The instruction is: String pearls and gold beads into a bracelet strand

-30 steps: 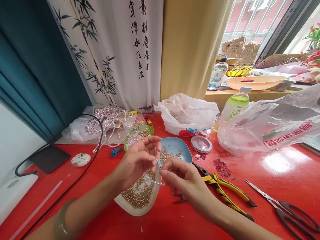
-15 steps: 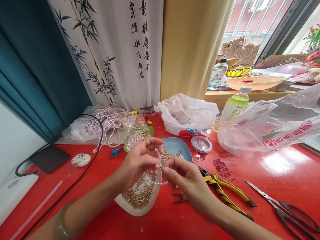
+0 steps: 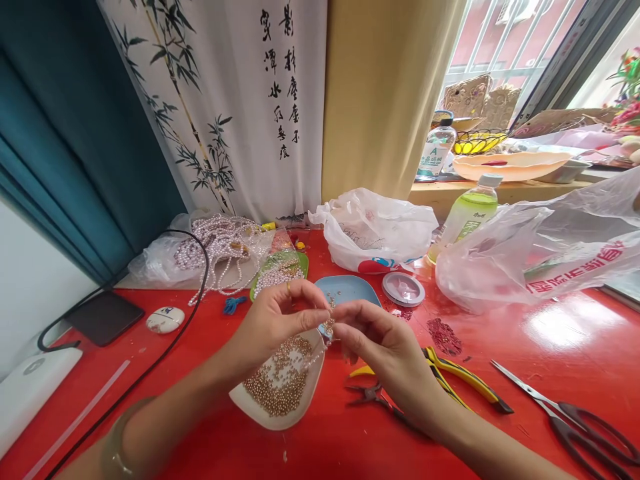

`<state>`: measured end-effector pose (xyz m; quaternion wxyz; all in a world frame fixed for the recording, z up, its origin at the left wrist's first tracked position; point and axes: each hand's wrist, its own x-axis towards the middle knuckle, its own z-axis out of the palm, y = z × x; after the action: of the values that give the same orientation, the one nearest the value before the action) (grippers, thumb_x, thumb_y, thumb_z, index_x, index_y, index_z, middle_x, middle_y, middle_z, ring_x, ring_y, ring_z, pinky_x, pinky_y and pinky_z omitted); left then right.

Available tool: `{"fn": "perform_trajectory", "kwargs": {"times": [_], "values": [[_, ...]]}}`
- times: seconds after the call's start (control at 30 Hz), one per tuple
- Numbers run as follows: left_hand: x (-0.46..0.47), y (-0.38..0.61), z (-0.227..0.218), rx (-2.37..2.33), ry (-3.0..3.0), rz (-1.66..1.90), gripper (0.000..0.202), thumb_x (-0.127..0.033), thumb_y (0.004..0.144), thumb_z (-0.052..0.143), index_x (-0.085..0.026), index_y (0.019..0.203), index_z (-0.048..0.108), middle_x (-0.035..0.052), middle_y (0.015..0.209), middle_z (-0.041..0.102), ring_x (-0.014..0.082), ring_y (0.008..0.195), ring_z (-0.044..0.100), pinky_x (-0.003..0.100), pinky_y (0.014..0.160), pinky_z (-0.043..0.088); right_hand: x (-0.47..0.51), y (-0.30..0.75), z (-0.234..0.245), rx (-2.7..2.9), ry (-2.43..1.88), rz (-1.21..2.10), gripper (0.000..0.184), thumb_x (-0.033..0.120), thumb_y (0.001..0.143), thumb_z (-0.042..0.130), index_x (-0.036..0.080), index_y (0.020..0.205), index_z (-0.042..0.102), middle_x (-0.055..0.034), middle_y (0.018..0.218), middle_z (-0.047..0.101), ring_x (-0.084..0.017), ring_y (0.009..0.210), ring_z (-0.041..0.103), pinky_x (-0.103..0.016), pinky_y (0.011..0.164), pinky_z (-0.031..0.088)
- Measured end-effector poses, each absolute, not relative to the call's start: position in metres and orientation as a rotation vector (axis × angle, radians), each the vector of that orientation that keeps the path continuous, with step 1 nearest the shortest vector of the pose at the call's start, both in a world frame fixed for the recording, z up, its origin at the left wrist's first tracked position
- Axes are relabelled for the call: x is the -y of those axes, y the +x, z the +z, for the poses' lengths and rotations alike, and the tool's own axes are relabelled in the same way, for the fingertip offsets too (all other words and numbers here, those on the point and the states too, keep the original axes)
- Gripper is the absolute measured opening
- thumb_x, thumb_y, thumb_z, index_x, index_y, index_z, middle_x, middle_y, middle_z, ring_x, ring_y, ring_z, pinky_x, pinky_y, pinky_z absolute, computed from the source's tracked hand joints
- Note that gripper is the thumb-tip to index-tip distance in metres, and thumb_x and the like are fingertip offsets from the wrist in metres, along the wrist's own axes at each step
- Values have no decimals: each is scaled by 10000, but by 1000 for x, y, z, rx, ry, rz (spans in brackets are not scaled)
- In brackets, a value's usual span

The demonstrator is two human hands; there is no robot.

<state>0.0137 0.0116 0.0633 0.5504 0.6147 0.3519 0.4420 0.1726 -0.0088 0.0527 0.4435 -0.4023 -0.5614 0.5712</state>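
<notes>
My left hand [image 3: 280,323] has its thumb and index finger pinched together, with the fingertips almost against those of my right hand; what lies in that pinch is too small to make out. Just below the fingertips a thin strand of clear, pale beads [image 3: 316,355] hangs from the pinch of my right hand [image 3: 377,340]. Beneath them a white dish [image 3: 265,419] holds many small gold beads [image 3: 275,390]. Partly hidden behind my hands is a blue tray [image 3: 353,288] with more gold beads.
Yellow-black pliers [image 3: 467,380] and small dark-jawed pliers [image 3: 370,395] lie by my right forearm, scissors [image 3: 560,413] farther right. Behind stand a green tray [image 3: 304,263], a round clear case [image 3: 403,289], plastic bags [image 3: 377,230] and a drink bottle [image 3: 470,210]. A black cable [image 3: 165,353] crosses the left.
My fingertips have moved slightly up and right, and my left fingers have closed down from a more spread pose. The bead strand hangs lower right of the dish's middle; more of the small pliers shows.
</notes>
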Motion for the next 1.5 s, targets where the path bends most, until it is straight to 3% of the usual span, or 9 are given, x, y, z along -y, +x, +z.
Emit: {"fn": "perform_trajectory", "kwargs": {"times": [0.17, 0.43, 0.6, 0.67, 0.83, 1.0, 1.17, 1.3, 1.5], "values": [[-12, 15, 66, -833, 1506, 1146, 56, -200, 701, 625, -174, 665, 591, 14, 785, 540, 139, 814, 507, 259, 744, 402, 6, 177, 55, 1507, -990, 1278, 166, 293, 782, 509, 190, 858, 615, 21, 632, 493, -88, 546, 438, -219, 528, 390], [-16, 28, 85, -760, 1456, 1122, 66, -160, 666, 655, -152, 644, 593, 25, 875, 618, 139, 809, 576, 238, 684, 459, 4, 187, 75, 1753, -912, 1214, 328, 316, 829, 443, 170, 540, 496, 6, 678, 413, -112, 653, 400, -228, 572, 334], [-15, 37, 94, -724, 1472, 1027, 64, -184, 673, 647, -143, 671, 598, 24, 775, 644, 96, 522, 569, 232, 501, 463, -1, 197, 77, 1847, -958, 1385, 320, 389, 841, 401, 164, 707, 586, 38, 553, 340, -95, 523, 312, -228, 485, 248], [-16, 40, 95, -723, 1495, 997, 65, -194, 679, 642, -144, 691, 603, 14, 712, 640, 94, 469, 561, 235, 471, 463, -2, 200, 77, 1860, -957, 1416, 358, 409, 843, 396, 154, 678, 585, 32, 557, 366, -90, 522, 318, -227, 481, 237], [-22, 44, 93, -811, 1529, 1113, 96, -206, 653, 670, -147, 687, 603, -3, 658, 637, 112, 607, 604, 196, 543, 477, -3, 202, 81, 1892, -959, 1395, 339, 365, 848, 408, 144, 667, 590, 21, 567, 415, -87, 523, 340, -225, 483, 255], [-25, 45, 93, -855, 1551, 1154, 252, -162, 669, 649, -169, 911, 583, -17, 645, 645, 92, 598, 593, 186, 569, 473, -4, 201, 85, 1817, -982, 1249, 221, 288, 824, 456, 147, 822, 627, 35, 557, 400, -80, 505, 332, -207, 465, 281], [-23, 47, 91, -838, 1631, 1161, 98, -186, 667, 653, -147, 739, 599, -4, 664, 632, 105, 629, 596, 202, 590, 479, -5, 201, 82, 1692, -973, 1244, 260, 260, 798, 495, 147, 1013, 591, 9, 664, 502, -82, 547, 403, -205, 503, 358], [-23, 46, 89, -851, 1627, 1147, 104, -198, 666, 654, -148, 725, 583, 4, 692, 635, 123, 637, 608, 219, 576, 481, -5, 200, 79, 1662, -966, 1315, 285, 273, 776, 520, 155, 1028, 584, -2, 684, 536, -98, 592, 465, -223, 548, 405], [-24, 40, 83, -931, 1860, 1193, 151, -201, 711, 619, -186, 862, 616, 3, 721, 640, 119, 687, 590, 242, 644, 463, -9, 198, 73, 1712, -1067, 1160, 223, 260, 753, 526, 155, 946, 568, 23, 575, 521, -79, 470, 434, -202, 429, 364]]}}
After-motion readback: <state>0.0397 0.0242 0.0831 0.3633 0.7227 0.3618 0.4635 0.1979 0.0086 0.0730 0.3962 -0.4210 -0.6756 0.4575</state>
